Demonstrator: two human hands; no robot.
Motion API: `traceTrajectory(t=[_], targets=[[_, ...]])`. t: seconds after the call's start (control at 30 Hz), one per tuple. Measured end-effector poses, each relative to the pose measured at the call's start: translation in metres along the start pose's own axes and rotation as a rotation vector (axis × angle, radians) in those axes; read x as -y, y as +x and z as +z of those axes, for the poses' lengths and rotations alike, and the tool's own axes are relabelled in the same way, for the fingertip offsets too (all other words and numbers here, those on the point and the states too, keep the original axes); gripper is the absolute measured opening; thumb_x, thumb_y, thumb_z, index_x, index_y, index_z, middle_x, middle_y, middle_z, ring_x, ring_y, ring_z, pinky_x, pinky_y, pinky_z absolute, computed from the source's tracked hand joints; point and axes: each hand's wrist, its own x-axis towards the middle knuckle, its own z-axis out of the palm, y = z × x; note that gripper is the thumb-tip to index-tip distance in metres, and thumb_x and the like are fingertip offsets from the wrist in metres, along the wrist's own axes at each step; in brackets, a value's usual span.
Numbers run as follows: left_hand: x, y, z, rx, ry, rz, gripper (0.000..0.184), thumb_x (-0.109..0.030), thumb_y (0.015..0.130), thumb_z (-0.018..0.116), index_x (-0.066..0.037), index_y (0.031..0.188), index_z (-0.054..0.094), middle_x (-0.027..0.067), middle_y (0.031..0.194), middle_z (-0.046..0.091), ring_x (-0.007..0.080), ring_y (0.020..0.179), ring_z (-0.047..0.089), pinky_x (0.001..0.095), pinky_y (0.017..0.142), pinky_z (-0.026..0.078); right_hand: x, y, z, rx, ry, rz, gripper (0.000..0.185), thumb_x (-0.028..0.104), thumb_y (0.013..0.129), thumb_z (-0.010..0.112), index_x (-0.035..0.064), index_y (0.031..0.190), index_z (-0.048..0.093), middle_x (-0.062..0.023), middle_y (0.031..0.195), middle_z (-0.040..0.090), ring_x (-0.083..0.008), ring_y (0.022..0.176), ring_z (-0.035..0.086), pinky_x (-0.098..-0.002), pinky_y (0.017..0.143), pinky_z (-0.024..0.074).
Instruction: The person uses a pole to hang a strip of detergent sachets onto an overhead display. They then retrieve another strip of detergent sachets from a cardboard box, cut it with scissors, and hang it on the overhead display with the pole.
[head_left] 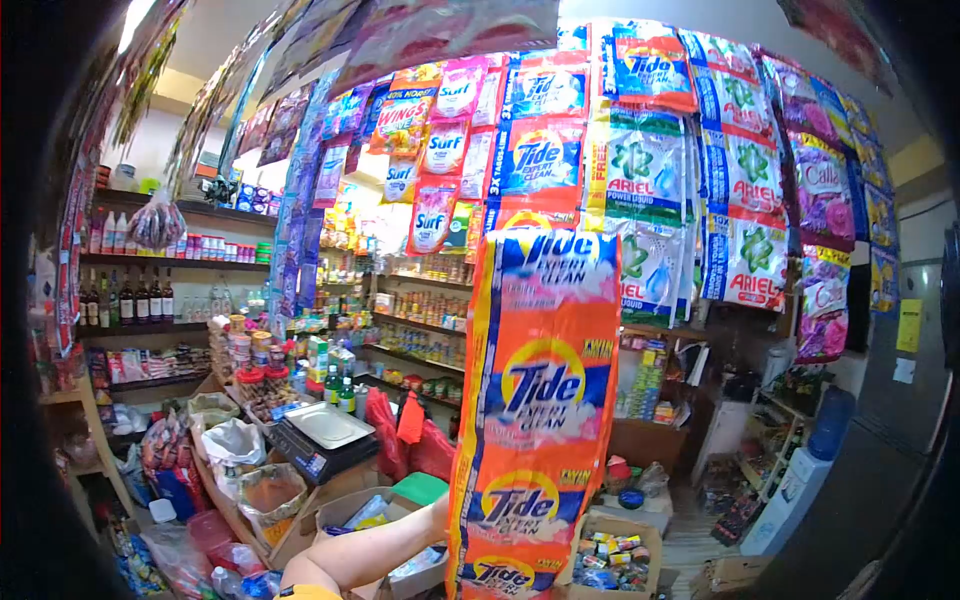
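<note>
A long strip of orange Tide sachets (pixel 540 390) hangs upright in front of me, reaching from the hanging rows down past the lower edge of the view. A bare forearm (pixel 375 545) with a yellow sleeve comes in from the bottom left, and its wrist goes behind the strip's left edge. The hand on it is hidden behind the sachets, so its fingers and any grip cannot be made out. No other hand shows. Behind the strip's top hang more Tide sachets (pixel 541 160) and Ariel sachets (pixel 640 170).
Surf packs (pixel 430 215) and Calla packs (pixel 824 180) hang overhead. A weighing scale (pixel 322 440) stands at the left near open sacks (pixel 233 440). A box of small packs (pixel 612 555) sits low behind the strip. At the right is a water dispenser (pixel 790 500).
</note>
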Motion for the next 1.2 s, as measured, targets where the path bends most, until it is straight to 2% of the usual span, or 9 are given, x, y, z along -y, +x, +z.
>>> traceTrajectory(t=[0.33, 0.6, 0.73, 0.87, 0.93, 1.03, 1.07, 1.1, 1.2], targets=[[-0.056, 0.088, 0.045, 0.168, 0.190, 0.133, 0.070, -0.055, 0.083, 0.045, -0.008, 0.133, 0.033, 0.0142, 0.135, 0.037, 0.0319, 0.120, 0.040, 0.0496, 0.098, 0.033, 0.096, 0.020, 0.040, -0.082, 0.278, -0.258, 0.029, 0.003, 0.072, 0.068, 0.0037, 0.097, 0.053, -0.0013, 0.081, 0.056, -0.0093, 0.072, 0.052, -0.0248, 0.061, 0.0437], [-0.148, 0.166, 0.112, 0.331, 0.406, 0.305, 0.069, -0.055, 0.083, 0.045, -0.008, 0.132, 0.034, 0.0148, 0.135, 0.037, 0.0329, 0.120, 0.040, 0.0502, 0.099, 0.032, 0.023, -0.042, -0.009, 0.233, -0.303, 0.505, 0.079, 0.016, 0.075, 0.066, 0.0086, 0.138, 0.019, -0.0195, 0.129, 0.042, -0.0182, 0.121, 0.040, -0.0279, 0.100, 0.0294], [-0.171, 0.170, 0.115, 0.377, 0.498, 0.364, 0.069, -0.055, 0.083, 0.045, -0.008, 0.132, 0.035, 0.0151, 0.134, 0.037, 0.0334, 0.120, 0.040, 0.0505, 0.099, 0.032, 0.056, -0.022, 0.046, -0.088, -0.066, -0.034, 0.028, 0.003, 0.075, 0.065, 0.0035, 0.101, 0.053, -0.0030, 0.080, 0.059, -0.0093, 0.069, 0.055, -0.0227, 0.055, 0.0440], [-0.191, 0.152, 0.084, 0.422, 0.633, 0.452, 0.068, -0.055, 0.083, 0.045, -0.008, 0.131, 0.036, 0.0155, 0.134, 0.037, 0.0339, 0.120, 0.039, 0.0508, 0.099, 0.032, 0.112, 0.021, 0.061, 0.037, -0.029, -0.064, 0.041, 0.002, 0.077, 0.062, 0.0051, 0.115, 0.049, -0.0005, 0.074, 0.056, -0.0076, 0.065, 0.055, -0.0212, 0.049, 0.0438], [-0.205, 0.144, 0.085, 0.484, 0.647, 0.480, 0.068, -0.055, 0.083, 0.046, -0.008, 0.131, 0.036, 0.0156, 0.134, 0.037, 0.0341, 0.120, 0.039, 0.0510, 0.099, 0.031, 0.141, 0.045, 0.074, 0.037, 0.090, -0.208, 0.029, 0.016, 0.080, 0.059, 0.0022, 0.103, 0.050, -0.0037, 0.062, 0.051, -0.0108, 0.042, 0.046, -0.0238, 0.035, 0.0358], [-0.201, 0.121, 0.147, 0.454, 0.337, 0.428, 0.073, -0.058, 0.083, 0.041, 0.000, 0.127, 0.038, 0.0206, 0.130, 0.040, 0.0342, 0.119, 0.040, 0.0542, 0.097, 0.033, 0.198, 0.085, 0.078, 0.143, 0.125, -0.374, 0.050, 0.003, 0.079, 0.057, 0.0061, 0.125, 0.038, -0.0037, 0.066, 0.051, -0.0120, 0.040, 0.048, -0.0249, 0.033, 0.0382], [-0.223, 0.130, 0.152, 0.751, 0.413, 0.300, 0.080, -0.060, 0.082, 0.042, 0.002, 0.131, 0.031, 0.0216, 0.132, 0.038, 0.0342, 0.118, 0.042, 0.0532, 0.097, 0.034, 0.213, 0.100, 0.082, 0.159, 0.181, -0.449, 0.050, 0.010, 0.081, 0.062, 0.0038, 0.124, 0.037, -0.0012, 0.069, 0.048, -0.0065, 0.037, 0.042, -0.0213, 0.032, 0.0358], [-0.236, 0.137, 0.153, 0.534, 0.410, 0.407, 0.072, -0.053, 0.085, 0.044, 0.003, 0.129, 0.032, 0.0227, 0.128, 0.042, 0.0331, 0.116, 0.044, 0.0522, 0.096, 0.036, 0.233, 0.111, 0.084, 0.180, 0.175, -0.465, 0.045, 0.011, 0.081, 0.061, 0.0034, 0.120, 0.040, -0.0006, 0.070, 0.048, -0.0062, 0.039, 0.042, -0.0211, 0.032, 0.0361], [-0.255, 0.159, 0.199, 0.449, 0.534, 0.497, 0.043, -0.036, 0.091, 0.043, -0.001, 0.117, 0.043, 0.0168, 0.116, 0.051, 0.0324, 0.111, 0.049, 0.0527, 0.090, 0.041, 0.289, 0.143, 0.092, 0.272, 0.162, -0.587, 0.031, 0.014, 0.083, 0.060, 0.0034, 0.109, 0.047, 0.0006, 0.070, 0.047, -0.0064, 0.039, 0.041, -0.0216, 0.031, 0.0364]])
